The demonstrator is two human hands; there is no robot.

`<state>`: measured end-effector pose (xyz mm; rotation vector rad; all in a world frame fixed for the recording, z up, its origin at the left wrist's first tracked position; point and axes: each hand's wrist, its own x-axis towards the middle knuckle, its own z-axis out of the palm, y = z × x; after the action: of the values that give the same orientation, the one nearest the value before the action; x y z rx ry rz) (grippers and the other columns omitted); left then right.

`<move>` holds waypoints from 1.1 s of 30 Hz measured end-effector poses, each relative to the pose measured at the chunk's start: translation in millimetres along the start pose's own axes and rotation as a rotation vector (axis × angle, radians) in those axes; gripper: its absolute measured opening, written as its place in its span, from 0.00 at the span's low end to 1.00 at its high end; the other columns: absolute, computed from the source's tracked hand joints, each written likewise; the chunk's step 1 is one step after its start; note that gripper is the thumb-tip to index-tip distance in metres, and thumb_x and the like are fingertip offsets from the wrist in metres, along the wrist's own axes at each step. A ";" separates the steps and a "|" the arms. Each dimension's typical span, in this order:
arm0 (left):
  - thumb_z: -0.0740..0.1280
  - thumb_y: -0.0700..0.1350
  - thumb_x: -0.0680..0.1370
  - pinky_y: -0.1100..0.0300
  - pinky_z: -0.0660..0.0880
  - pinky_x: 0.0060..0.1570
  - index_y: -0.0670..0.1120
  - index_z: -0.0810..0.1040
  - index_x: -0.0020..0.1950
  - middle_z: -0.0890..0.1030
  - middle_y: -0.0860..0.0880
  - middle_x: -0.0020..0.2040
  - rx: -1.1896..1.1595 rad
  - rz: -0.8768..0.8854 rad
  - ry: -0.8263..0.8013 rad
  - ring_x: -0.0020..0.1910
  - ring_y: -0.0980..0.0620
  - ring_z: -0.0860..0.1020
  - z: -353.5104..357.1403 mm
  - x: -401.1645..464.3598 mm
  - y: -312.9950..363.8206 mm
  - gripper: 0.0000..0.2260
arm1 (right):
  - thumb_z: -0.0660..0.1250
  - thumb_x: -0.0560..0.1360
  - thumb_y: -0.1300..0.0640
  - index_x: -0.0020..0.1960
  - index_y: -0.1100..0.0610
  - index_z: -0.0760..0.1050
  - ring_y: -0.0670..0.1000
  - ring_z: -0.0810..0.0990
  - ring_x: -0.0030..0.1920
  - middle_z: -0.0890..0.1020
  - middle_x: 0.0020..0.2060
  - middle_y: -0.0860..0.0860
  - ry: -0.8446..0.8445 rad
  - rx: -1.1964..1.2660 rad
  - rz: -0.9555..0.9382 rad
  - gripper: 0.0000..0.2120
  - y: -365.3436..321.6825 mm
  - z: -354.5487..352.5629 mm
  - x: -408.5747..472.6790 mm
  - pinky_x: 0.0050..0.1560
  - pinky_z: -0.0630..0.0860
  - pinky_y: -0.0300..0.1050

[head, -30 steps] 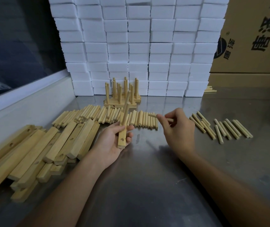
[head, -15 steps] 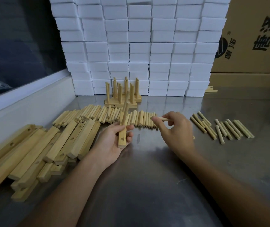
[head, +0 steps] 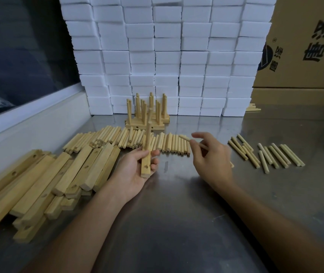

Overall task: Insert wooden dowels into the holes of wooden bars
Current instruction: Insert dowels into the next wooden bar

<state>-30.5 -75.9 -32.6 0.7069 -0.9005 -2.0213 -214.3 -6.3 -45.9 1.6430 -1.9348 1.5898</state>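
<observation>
Cardboard box point(head: 303, 42) at 1-2 o'clock has big black Chinese characters printed sideways plus a capital "A" cut off at the top edge and a round dark logo w/ a tiny ® mark; can't read more than that tbh. Left hand point(head: 135, 170) sits palm up near center, fingers curled round a wooden bar point(head: 146, 164), gripping it around the middle. Bar's long axis runs roughly 6 to 12 o'clock, tilted a bit so the far end rises; near end shows an open hole facing up. One dowel point(head: 148, 133) stands in the bar further along, pointing up toward 12. Right hand point(head: 212, 160) is just right of the bar, thumb + forefinger pinching a second dowel point(head: 184, 137); its free end pointing to about 10 o'clock, at the bar but not touching it, other fingers loosely spread. Behind the hands a row of loose dowels point(head: 129, 138) lies on the steel surface point(head: 177, 223), most w/ long axes toward 12-1. Another small batch of dowels point(head: 269, 152) at 3 o'clock, angled toward 11. Pile of bars point(head: 45, 180) at 9 o'clock, holes visible, pointing approx 1-2 o'clock. Finished bars with upright dowels point(head: 147, 111) at 12, in front of a wall of stacked white foam blocks point(head: 167, 56).
</observation>
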 end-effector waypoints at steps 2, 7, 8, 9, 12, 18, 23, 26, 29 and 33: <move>0.57 0.35 0.82 0.62 0.73 0.32 0.38 0.74 0.58 0.81 0.41 0.43 -0.013 -0.005 0.001 0.32 0.52 0.77 -0.3 0.0 0.3 0.09 | 0.69 0.78 0.55 0.52 0.53 0.79 0.45 0.80 0.33 0.81 0.32 0.46 -0.039 0.072 0.062 0.04 -1.5 -1.5 -0.4 0.35 0.79 0.41; 0.57 0.35 0.82 0.63 0.73 0.31 0.37 0.74 0.60 0.81 0.41 0.43 -0.036 -0.012 0.006 0.31 0.52 0.77 -1.5 1.5 0.0 0.10 | 0.69 0.77 0.60 0.50 0.56 0.81 0.48 0.84 0.33 0.86 0.37 0.52 -0.103 0.642 0.471 0.03 -19.2 -2.5 8.0 0.34 0.79 0.38; 0.57 0.35 0.82 0.63 0.73 0.31 0.37 0.74 0.60 0.81 0.42 0.43 -0.040 -0.013 0.009 0.31 0.52 0.77 -2.0 2.0 -0.3 0.10 | 0.68 0.78 0.59 0.50 0.57 0.80 0.48 0.83 0.33 0.85 0.37 0.53 -0.132 0.764 0.541 0.03 -24.1 -1.7 9.4 0.34 0.78 0.37; 0.57 0.35 0.82 0.63 0.73 0.31 0.37 0.74 0.60 0.81 0.42 0.43 -0.041 -0.013 0.011 0.31 0.52 0.77 -2.4 2.5 -0.4 0.10 | 0.67 0.79 0.57 0.50 0.59 0.80 0.48 0.82 0.33 0.85 0.37 0.54 -0.179 0.846 0.587 0.05 -28.3 0.0 9.8 0.34 0.78 0.37; 0.57 0.35 0.82 0.63 0.73 0.29 0.35 0.75 0.57 0.80 0.43 0.38 -0.028 -0.014 0.016 0.31 0.52 0.76 -2.3 3.9 -0.7 0.09 | 0.65 0.80 0.52 0.47 0.60 0.80 0.48 0.80 0.33 0.84 0.36 0.54 -0.354 0.884 0.609 0.11 -37.9 7.5 4.5 0.35 0.76 0.39; 0.57 0.37 0.82 0.61 0.71 0.34 0.37 0.74 0.59 0.78 0.42 0.43 0.061 -0.002 0.021 0.36 0.49 0.75 -2.9 5.6 -1.3 0.10 | 0.64 0.81 0.53 0.47 0.60 0.82 0.48 0.79 0.32 0.83 0.34 0.53 -0.485 0.751 0.470 0.13 -49.9 17.7 -6.4 0.34 0.73 0.38; 0.57 0.37 0.82 0.60 0.68 0.36 0.35 0.74 0.65 0.76 0.41 0.47 0.088 -0.002 0.034 0.36 0.49 0.74 -2.2 4.9 -2.2 0.14 | 0.64 0.81 0.56 0.52 0.68 0.79 0.46 0.79 0.30 0.82 0.32 0.52 -0.477 0.663 0.396 0.14 -54.6 17.2 -7.9 0.31 0.73 0.35; 0.57 0.38 0.82 0.59 0.68 0.39 0.35 0.76 0.66 0.79 0.41 0.49 0.102 0.000 0.028 0.36 0.51 0.75 -3.8 5.3 -3.2 0.15 | 0.63 0.81 0.58 0.51 0.68 0.77 0.46 0.80 0.31 0.83 0.36 0.58 -0.479 0.546 0.265 0.12 -60.0 16.1 -7.0 0.34 0.75 0.37; 0.57 0.38 0.82 0.59 0.71 0.43 0.40 0.82 0.60 0.83 0.42 0.52 0.103 0.017 0.025 0.42 0.51 0.78 -4.8 5.7 -3.7 0.14 | 0.66 0.80 0.57 0.48 0.62 0.78 0.43 0.81 0.35 0.83 0.37 0.52 -0.493 0.317 0.053 0.08 -66.4 14.7 -2.0 0.38 0.76 0.36; 0.58 0.39 0.81 0.54 0.76 0.53 0.42 0.86 0.48 0.84 0.41 0.49 0.093 0.030 0.021 0.48 0.47 0.83 -7.3 6.6 -5.0 0.16 | 0.69 0.77 0.56 0.45 0.59 0.81 0.44 0.80 0.40 0.82 0.38 0.48 -0.459 0.195 -0.139 0.06 -77.0 22.6 -1.9 0.42 0.77 0.39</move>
<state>-30.9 -81.8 -42.0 0.7590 -0.9923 -1.9525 -142.4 -10.1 -10.5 2.3390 -1.8395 1.4848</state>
